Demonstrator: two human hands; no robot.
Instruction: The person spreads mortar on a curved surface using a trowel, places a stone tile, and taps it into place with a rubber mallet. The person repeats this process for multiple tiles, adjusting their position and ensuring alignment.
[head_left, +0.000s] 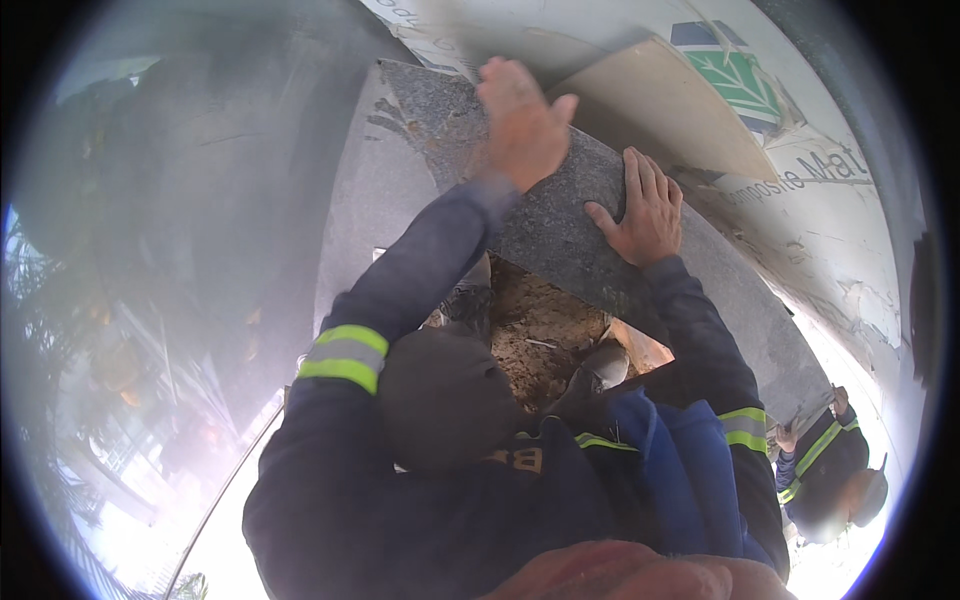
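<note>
A long, dark grey stone-like slab (560, 235) slants from the upper middle down to the right. My left hand (525, 125) is over its upper end, slightly blurred, with the thumb spread away from the fingers. Whether its palm touches the surface, I cannot tell. My right hand (648, 212) rests flat near the slab's far edge, fingers stretched out and thumb apart. Neither hand holds anything. Beyond the slab, a pale thin board (670, 105) leans by a large white-covered panel (835, 230).
Brown soil (540, 325) and a shoe (607, 362) show below the slab. At lower right, another person (825, 460) in a dark reflective-striped jacket has hands at the slab's far end. A large, grey glossy surface (220, 180) stands on the left.
</note>
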